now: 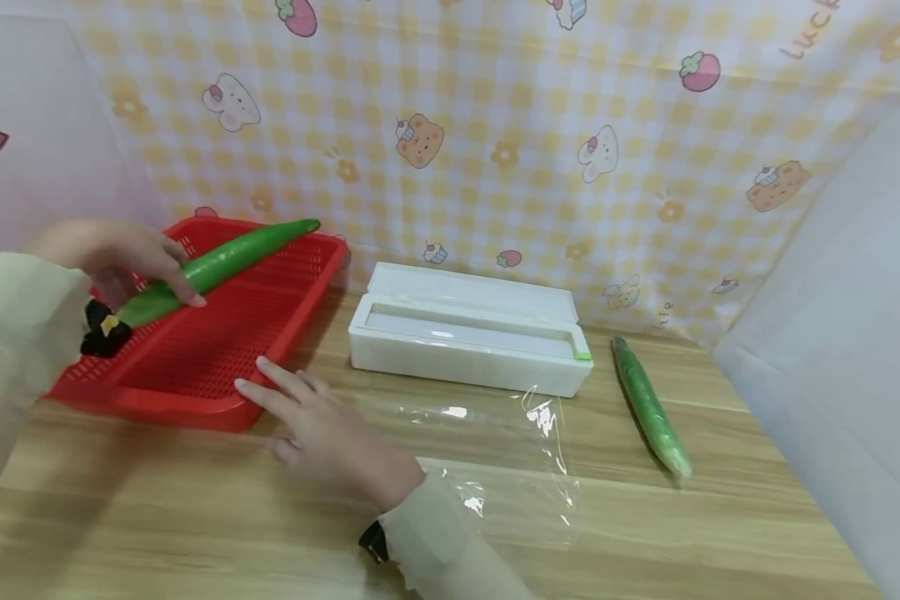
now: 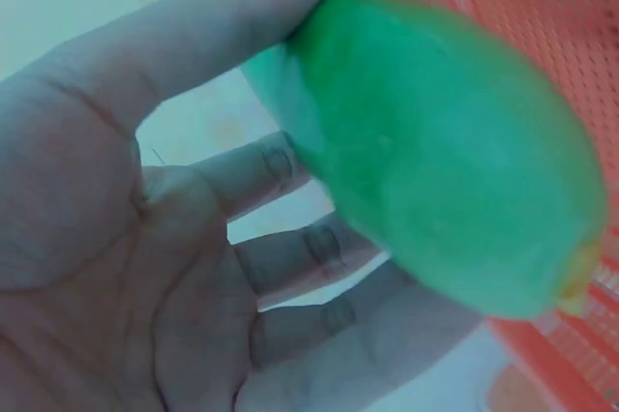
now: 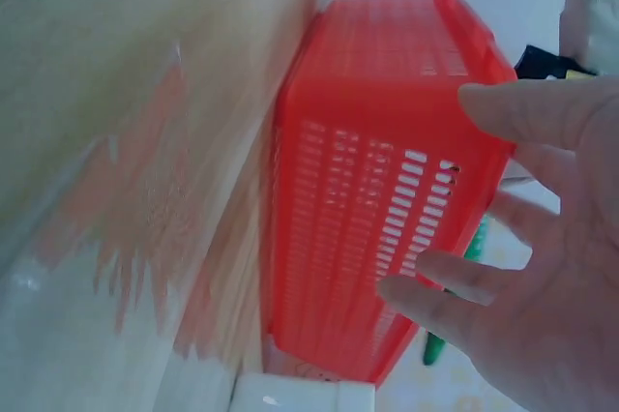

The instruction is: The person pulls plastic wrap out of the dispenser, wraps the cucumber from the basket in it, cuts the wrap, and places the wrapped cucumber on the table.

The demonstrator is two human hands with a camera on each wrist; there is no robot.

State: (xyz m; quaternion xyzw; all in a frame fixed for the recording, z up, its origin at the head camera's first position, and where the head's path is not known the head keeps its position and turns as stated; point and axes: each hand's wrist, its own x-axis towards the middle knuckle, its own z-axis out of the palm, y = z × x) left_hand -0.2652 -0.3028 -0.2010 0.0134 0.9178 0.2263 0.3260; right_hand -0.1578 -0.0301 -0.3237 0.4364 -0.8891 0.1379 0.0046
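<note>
My left hand point(image 1: 123, 250) grips a long green cucumber point(image 1: 243, 252) near its lower end, thumb on one side and fingers on the other. The cucumber slants over the red plastic basket point(image 1: 285, 350); its blunt end fills much of the left wrist view. Beside the basket's near right corner, my right hand point(image 1: 330, 433) spreads its straight fingers toward the rim. In the right wrist view its fingertips point(image 3: 476, 103) are at the basket's edge, and I cannot tell how firmly they touch.
A white cling film box point(image 1: 465, 367) with its lid raised stands mid-table. From it, a clear film sheet point(image 1: 495, 475) spreads forward over the wooden table point(image 1: 720, 542). Another cucumber point(image 1: 648, 408), shiny with film at its near end, lies right of the box.
</note>
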